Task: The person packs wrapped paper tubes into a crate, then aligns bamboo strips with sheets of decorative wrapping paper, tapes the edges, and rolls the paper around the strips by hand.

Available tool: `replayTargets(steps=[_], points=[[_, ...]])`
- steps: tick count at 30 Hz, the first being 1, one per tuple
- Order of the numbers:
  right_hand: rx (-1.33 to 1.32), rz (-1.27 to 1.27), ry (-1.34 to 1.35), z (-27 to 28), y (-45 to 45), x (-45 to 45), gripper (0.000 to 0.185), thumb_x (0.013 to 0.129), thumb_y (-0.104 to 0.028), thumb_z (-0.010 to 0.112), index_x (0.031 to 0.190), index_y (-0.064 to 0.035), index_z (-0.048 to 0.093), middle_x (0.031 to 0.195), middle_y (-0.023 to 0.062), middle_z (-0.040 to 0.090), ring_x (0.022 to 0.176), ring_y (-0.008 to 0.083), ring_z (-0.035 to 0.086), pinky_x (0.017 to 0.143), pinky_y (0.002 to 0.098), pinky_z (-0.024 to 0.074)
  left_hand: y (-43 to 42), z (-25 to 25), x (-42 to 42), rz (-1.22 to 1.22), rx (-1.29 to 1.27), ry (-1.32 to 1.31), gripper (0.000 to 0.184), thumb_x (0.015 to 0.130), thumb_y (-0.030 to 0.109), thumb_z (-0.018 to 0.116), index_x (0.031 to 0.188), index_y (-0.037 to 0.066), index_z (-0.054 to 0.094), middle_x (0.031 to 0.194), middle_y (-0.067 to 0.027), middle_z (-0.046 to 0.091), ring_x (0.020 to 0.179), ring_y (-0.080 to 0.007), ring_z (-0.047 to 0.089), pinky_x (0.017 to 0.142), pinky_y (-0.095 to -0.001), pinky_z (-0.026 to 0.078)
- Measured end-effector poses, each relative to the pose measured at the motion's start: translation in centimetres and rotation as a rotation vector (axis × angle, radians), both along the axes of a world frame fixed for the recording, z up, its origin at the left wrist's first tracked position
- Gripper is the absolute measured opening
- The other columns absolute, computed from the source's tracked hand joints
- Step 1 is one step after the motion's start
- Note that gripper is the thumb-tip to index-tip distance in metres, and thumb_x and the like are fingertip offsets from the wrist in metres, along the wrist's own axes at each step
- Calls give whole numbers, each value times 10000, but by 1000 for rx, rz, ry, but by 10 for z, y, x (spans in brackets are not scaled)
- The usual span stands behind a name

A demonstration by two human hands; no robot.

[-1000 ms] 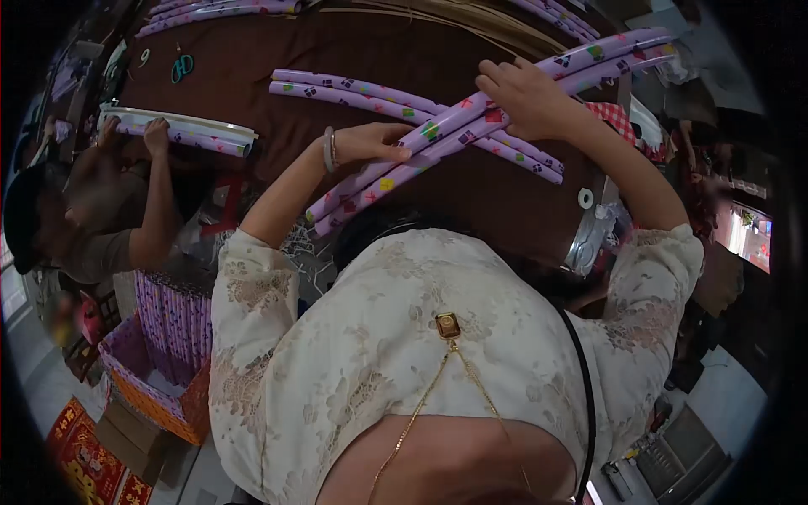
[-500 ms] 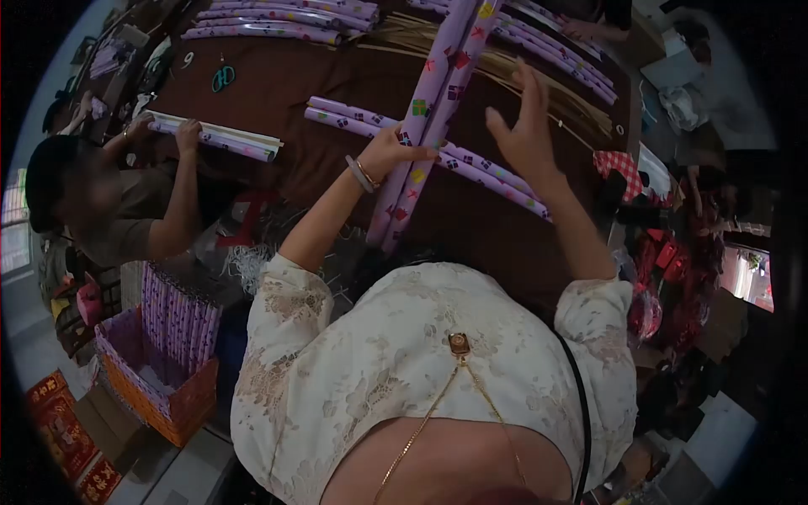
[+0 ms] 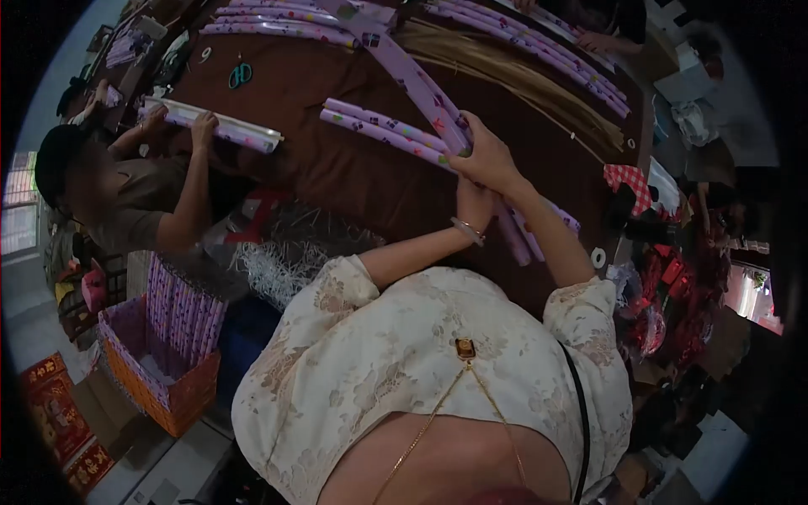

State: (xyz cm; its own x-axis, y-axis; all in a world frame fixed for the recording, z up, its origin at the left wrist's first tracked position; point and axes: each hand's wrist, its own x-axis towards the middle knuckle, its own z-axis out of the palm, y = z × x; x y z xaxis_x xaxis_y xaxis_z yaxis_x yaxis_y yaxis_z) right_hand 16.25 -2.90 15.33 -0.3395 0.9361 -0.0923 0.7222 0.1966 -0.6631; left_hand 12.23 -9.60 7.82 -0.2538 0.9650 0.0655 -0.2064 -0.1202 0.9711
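A pair of purple patterned wrapping paper rolls [image 3: 412, 76] slants from the top of the view down to the right, in front of my chest. My right hand [image 3: 488, 156] is closed around them near the middle. Just below it, my left hand [image 3: 475, 204] is on the same rolls, crossed under my right wrist, with its fingers mostly hidden. Under the held pair, two more purple rolls [image 3: 370, 129] lie on the brown cloth [image 3: 295, 80], partly covered by my hands.
A co-worker [image 3: 126, 194] at left holds similar rolls [image 3: 210, 126]. Purple rolls [image 3: 286, 25] and brown strips [image 3: 505, 71] lie at the far side, near teal scissors [image 3: 240, 76]. An orange basket [image 3: 160, 383] of rolls stands lower left. A tape ring [image 3: 598, 257] lies at right.
The held rolls have swung from leaning right to leaning left at the top. My open right hand has closed on them. My left hand has moved right and down, under my right.
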Motion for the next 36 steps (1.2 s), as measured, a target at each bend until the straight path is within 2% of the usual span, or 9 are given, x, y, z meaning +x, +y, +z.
replayTargets(steps=[1,2,5,7,10,12,18,27,36], points=[[-41,7,4,-13,-12,10,828,615,-324,714,1302,-47,345,1220,198,487,1053,360,522,877,394,429,5,2,26,-197,-644,650,481,736,22,581,1168,-54,384,1049,-187,540,936,-290,552,816,-338,438],[-16,63,-38,-27,-19,23,789,618,-280,701,1293,-56,357,1207,183,493,1035,354,529,863,395,438,-9,-16,22,-200,-680,648,481,736,22,581,1168,-54,384,1049,-187,540,936,-290,552,816,-338,438],[32,181,-174,-63,-43,54,725,620,-200,684,1267,-70,385,1144,157,514,990,335,546,822,394,457,-32,10,-30,-1151,-192,576,368,768,172,614,1074,-18,541,913,-173,616,842,-273,600,769,-353,471],[67,264,-291,-81,-68,69,688,610,-130,692,1234,-84,406,1012,135,524,906,299,555,740,387,474,-35,-4,-50,-1331,-94,577,280,784,194,620,1009,28,608,851,-131,640,772,-252,624,739,-343,484],[119,294,-370,-114,-92,90,741,600,-151,724,1256,-94,384,1009,120,502,883,268,546,724,361,467,-29,7,-91,-962,-154,556,363,759,238,682,1076,79,605,1005,-123,630,893,-236,624,780,-341,483],[122,246,-367,-120,-93,93,741,605,-151,720,1260,-98,379,1013,127,506,904,285,543,739,373,462,-16,-11,-125,-631,208,1137,570,694,267,733,1198,100,527,1207,-124,535,1099,-262,526,911,-379,417],[163,111,-333,-132,-77,80,742,590,-111,708,1261,-103,390,1078,138,507,968,306,530,798,399,440,64,-42,-177,-701,222,1560,1207,505,491,783,1427,145,85,1481,-117,71,1359,-308,101,1076,-446,187],[246,-90,-379,-138,-104,69,699,692,-147,664,1322,-285,394,1243,76,374,1194,285,357,983,446,276,78,-56,-178,-605,353,1646,792,707,442,657,1355,124,332,1417,-101,291,1253,-284,350,1015,-418,300],[123,-113,-293,-121,-16,100,593,865,-377,501,1364,-121,309,1420,103,243,1336,308,160,1069,515,108,73,-56,-191,-815,137,1533,1091,614,603,651,1391,6,171,1473,-140,129,1336,-294,195,1020,-405,268]])
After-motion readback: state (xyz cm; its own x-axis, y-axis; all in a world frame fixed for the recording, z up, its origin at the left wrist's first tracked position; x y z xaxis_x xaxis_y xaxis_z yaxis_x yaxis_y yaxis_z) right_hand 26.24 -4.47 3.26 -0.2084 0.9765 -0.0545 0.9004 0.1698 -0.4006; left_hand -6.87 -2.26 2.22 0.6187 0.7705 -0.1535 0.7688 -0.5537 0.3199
